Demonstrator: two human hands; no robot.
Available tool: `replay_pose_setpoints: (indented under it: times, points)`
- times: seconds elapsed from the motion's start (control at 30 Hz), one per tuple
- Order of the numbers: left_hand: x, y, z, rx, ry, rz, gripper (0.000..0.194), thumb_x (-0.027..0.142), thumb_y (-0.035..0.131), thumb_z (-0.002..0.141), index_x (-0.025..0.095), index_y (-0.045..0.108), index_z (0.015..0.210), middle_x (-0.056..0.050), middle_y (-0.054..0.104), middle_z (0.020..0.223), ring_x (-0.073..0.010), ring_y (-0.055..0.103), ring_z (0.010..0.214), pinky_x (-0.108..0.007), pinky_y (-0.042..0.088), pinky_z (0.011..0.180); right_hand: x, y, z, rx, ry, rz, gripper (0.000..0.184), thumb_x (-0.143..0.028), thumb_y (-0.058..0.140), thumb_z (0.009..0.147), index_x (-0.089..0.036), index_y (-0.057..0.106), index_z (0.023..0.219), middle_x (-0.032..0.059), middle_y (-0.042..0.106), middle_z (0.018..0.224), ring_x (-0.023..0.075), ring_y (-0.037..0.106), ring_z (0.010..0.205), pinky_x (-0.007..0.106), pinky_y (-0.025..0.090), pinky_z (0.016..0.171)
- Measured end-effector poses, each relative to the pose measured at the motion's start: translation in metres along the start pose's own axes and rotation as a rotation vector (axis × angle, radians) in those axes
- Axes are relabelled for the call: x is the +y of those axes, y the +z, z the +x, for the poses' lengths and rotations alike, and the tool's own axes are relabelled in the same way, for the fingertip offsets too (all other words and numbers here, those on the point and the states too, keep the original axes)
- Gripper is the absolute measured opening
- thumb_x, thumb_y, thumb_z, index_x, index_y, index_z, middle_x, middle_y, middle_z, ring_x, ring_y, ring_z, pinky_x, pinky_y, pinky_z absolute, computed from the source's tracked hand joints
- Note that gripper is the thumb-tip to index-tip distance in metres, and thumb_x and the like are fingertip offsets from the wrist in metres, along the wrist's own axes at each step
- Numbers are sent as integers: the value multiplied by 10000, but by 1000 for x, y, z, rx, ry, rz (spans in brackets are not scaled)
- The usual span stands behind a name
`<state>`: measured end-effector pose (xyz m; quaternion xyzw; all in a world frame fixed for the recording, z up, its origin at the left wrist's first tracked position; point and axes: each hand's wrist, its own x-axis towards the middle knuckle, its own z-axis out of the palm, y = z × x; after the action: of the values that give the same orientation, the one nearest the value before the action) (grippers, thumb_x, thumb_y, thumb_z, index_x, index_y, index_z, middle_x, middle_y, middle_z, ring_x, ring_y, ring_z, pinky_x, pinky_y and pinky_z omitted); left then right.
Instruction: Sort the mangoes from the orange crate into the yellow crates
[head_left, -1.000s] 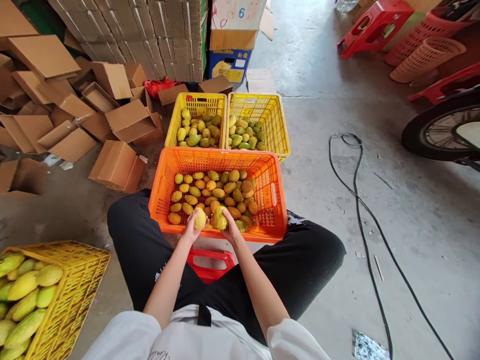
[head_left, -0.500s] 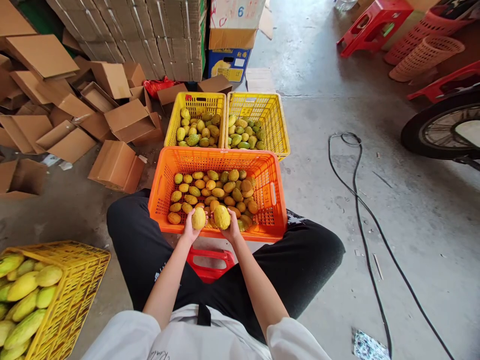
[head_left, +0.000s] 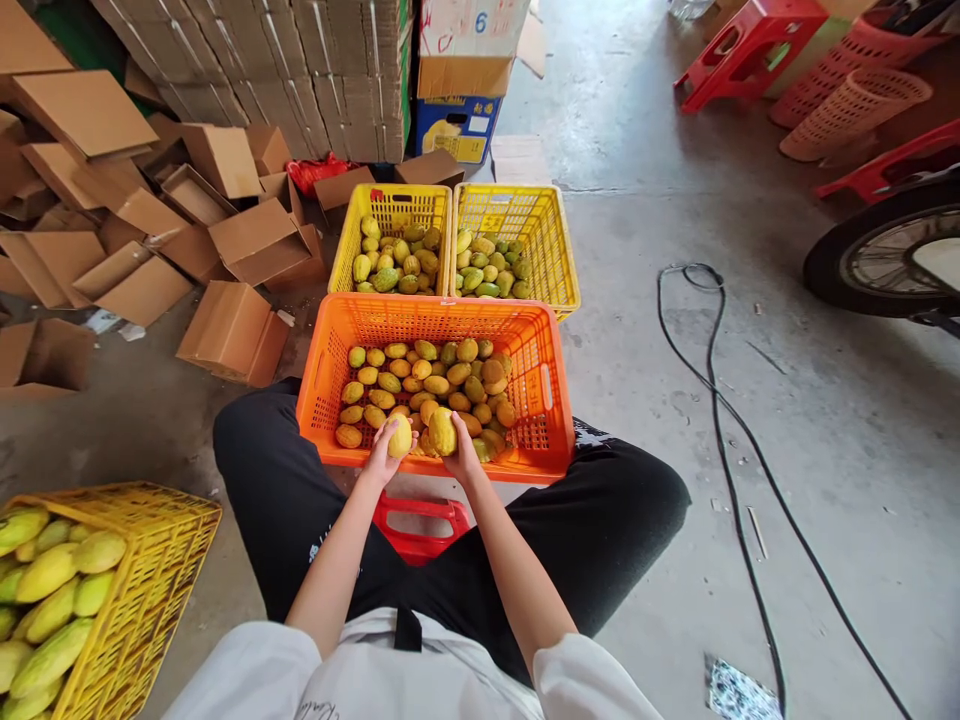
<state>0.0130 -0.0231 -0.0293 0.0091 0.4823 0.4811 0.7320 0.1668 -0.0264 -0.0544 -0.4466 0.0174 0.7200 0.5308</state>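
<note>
From where I'm standing, a heap of brown cardboard boxes (head_left: 150, 212) is sprawling beyond and left of the orange crate (head_left: 555, 455), which is sitting between the person's black-trousered legs (head_left: 637, 490). A slatted yellow crate (head_left: 154, 565) of larger fruits is standing off to its near left. Just past its far side, a left yellow crate (head_left: 342, 245) and a right yellow crate (head_left: 544, 230) are standing side by side, each carrying fruits. The left hand (head_left: 382, 450) and right hand (head_left: 463, 455) are hovering at its near edge, apart. The left fingers are curling round a paler yellow fruit (head_left: 399, 437); the right ones are gripping a deeper yellow fruit (head_left: 442, 432). Beneath, many yellow-orange fruits (head_left: 436, 385) are lying inside it.
</note>
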Motion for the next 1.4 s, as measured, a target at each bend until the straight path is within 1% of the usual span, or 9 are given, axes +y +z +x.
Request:
replay_pose_setpoints:
  times: [0.13, 0.3, 0.4, 0.5, 0.67, 0.83, 1.03, 1.2, 1.4]
  points:
    - [-4, -2, 4, 59, 39, -4, 356, 249, 838, 707, 196, 626, 988, -59, 732, 946, -202, 721, 855, -333, 593, 803, 2, -1, -3, -46, -107, -18, 434, -461, 869, 707, -240, 666, 1020, 22, 787, 894, 235, 782, 865, 348, 666, 737]
    - [0, -4, 6, 83, 11, 64, 343, 251, 819, 696, 215, 609, 965, -13, 697, 877, -174, 696, 805, -265, 558, 706, 3, 1, -9, -96, -122, -57, 476, -457, 906, 648, -244, 658, 995, 39, 783, 904, 270, 783, 892, 381, 664, 774]
    - [2, -4, 7, 100, -44, 73, 297, 321, 790, 741, 200, 640, 966, -24, 697, 850, -173, 685, 776, -256, 545, 685, 3, 2, -11, -115, -82, -53, 466, -471, 880, 651, -228, 659, 982, 63, 786, 912, 296, 776, 937, 391, 655, 760]
    - [2, -2, 7, 93, -101, 34, 277, 400, 705, 832, 169, 680, 983, -73, 726, 873, -195, 703, 815, -269, 557, 696, 3, 2, -10, -111, -90, -60, 421, -447, 852, 674, -228, 667, 983, 49, 786, 925, 270, 764, 936, 360, 642, 741]
    - [4, 1, 3, 44, -141, -34, 297, 384, 627, 895, 138, 704, 1042, -119, 760, 960, -222, 732, 882, -299, 584, 724, 3, 0, -8, -47, -142, -102, 340, -347, 845, 695, -255, 680, 978, -12, 775, 892, 206, 736, 861, 277, 608, 670]
    - [8, 2, 0, 5, -148, -37, 323, 397, 617, 900, 160, 701, 1102, -121, 767, 984, -254, 740, 917, -352, 607, 739, 3, -1, -6, -48, -112, -69, 325, -373, 813, 705, -256, 671, 973, -19, 770, 879, 229, 747, 893, 305, 622, 678]
    - [5, 1, 0, 6, -90, 33, 290, 344, 779, 809, 174, 667, 1017, -97, 752, 955, -242, 735, 923, -328, 597, 755, 1, 1, -8, -43, -141, -87, 355, -383, 822, 741, -267, 669, 1040, -27, 764, 906, 198, 741, 837, 294, 623, 680]
    - [-1, -3, 2, -26, -29, 60, 363, 252, 836, 724, 211, 622, 1014, -59, 743, 963, -209, 723, 905, -311, 588, 759, 1, 3, -11, -10, -145, -98, 423, -290, 883, 681, -285, 645, 1031, -37, 750, 904, 190, 741, 790, 301, 629, 681]
    - [5, 1, 1, 123, -65, 31, 241, 278, 727, 809, 177, 678, 1022, -35, 710, 844, -180, 686, 791, -278, 577, 707, -1, 5, -12, -52, -99, -57, 343, -355, 858, 687, -279, 650, 949, 13, 778, 930, 266, 776, 927, 373, 661, 726]
